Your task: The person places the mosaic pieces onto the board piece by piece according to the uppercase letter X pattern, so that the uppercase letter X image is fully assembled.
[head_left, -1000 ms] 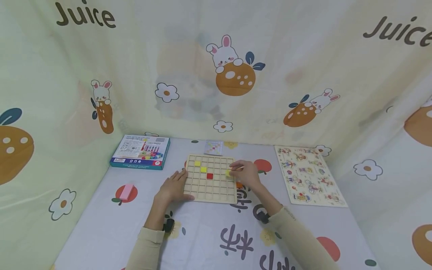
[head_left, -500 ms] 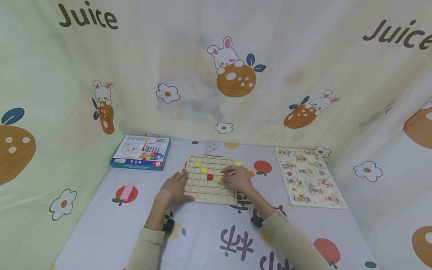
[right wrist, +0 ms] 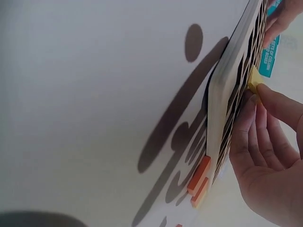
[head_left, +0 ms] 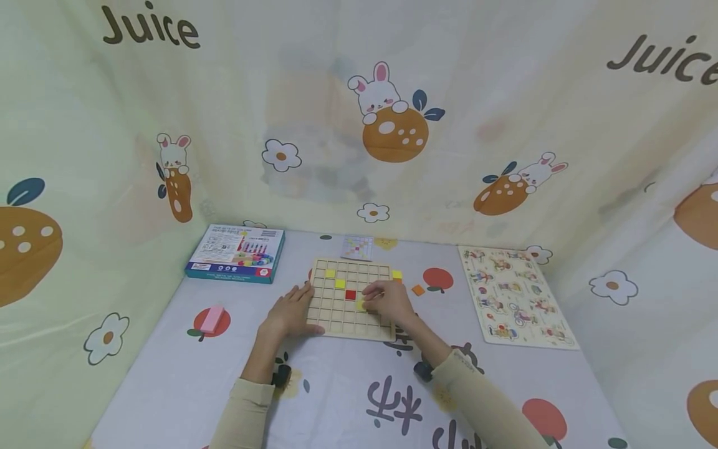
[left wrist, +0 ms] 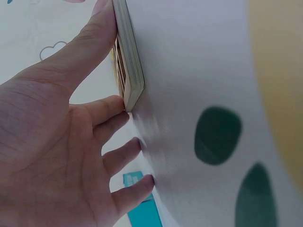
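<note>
- Wooden grid board (head_left: 350, 297) lies flat on the printed table cloth (head_left: 348, 399), mid-table, directly in front of the person.
- Left hand (head_left: 288, 312): fingers straight and relaxed, laid along the board's left edge. The left wrist view shows the thumb (left wrist: 94, 42) pressed to the board's side, the other fingertips on the cloth. It grips nothing; it braces.
- Right hand (head_left: 387, 302): fingertips pinch a small yellow tile (right wrist: 254, 79) over the board's middle cells, just right of and below the red tile (head_left: 350, 294). I cannot tell whether the tile is seated or only touching the rim of a cell.
- Already in cells: two yellow tiles (head_left: 335, 278) on a diagonal running down to the red one.
- Loose pieces: one yellow tile (head_left: 397, 274) at the board's right edge, one orange tile (head_left: 417, 290) on the cloth close by; the right wrist view shows orange tiles (right wrist: 201, 182) lying beside the board's edge.
- Handling, judged: the tile looks light, rigid and smooth-faced, probably wood. Take it by two opposite edges with thumb and forefinger; a flat-on grip would block the cell.
- The fit looks close, so it should go in level; tilted, it could jam on the dividers.
- The board looks stiff but light enough to slide on cloth, hence the bracing hand.
</note>
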{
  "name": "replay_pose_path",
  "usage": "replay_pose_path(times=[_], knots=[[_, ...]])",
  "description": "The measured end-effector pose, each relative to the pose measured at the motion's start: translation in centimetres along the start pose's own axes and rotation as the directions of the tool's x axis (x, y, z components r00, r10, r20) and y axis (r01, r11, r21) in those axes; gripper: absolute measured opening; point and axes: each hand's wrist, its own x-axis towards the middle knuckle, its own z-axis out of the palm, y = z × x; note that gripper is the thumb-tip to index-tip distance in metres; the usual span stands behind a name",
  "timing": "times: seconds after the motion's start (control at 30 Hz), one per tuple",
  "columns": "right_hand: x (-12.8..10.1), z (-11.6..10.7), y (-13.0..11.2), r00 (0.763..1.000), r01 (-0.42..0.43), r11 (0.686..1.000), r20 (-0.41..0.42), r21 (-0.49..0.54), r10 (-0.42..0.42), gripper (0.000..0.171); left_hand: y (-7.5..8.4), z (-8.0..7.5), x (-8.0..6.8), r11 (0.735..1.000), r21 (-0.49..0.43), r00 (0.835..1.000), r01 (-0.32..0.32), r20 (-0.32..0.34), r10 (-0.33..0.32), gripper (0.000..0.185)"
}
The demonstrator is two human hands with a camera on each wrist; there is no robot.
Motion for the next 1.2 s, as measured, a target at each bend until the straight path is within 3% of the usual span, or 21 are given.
replay_pose_path(times=[0.57,0.97,1.2], knots=[[0.5,-0.5,0.6,0.999,0.042,0.997,0.000,-0.068,-0.042,0.018,0.2,0.0,0.0,1.000,-0.014,1.000,0.006,-0.006,-0.006,0.109],[2.8,-3.5,3.0,0.976,-0.090,0.985,-0.211,-0.145,0.058,0.019,0.4,-0.2,-0.4,1.000,-0.016,1.000,0.000,-0.009,-0.001,0.108],[3.7,-4.6,3.7,0.974,-0.117,0.977,-0.214,-0.179,0.078,0.032,0.2,-0.2,-0.3,1.000,0.008,1.000,-0.003,-0.014,0.003,0.108]])
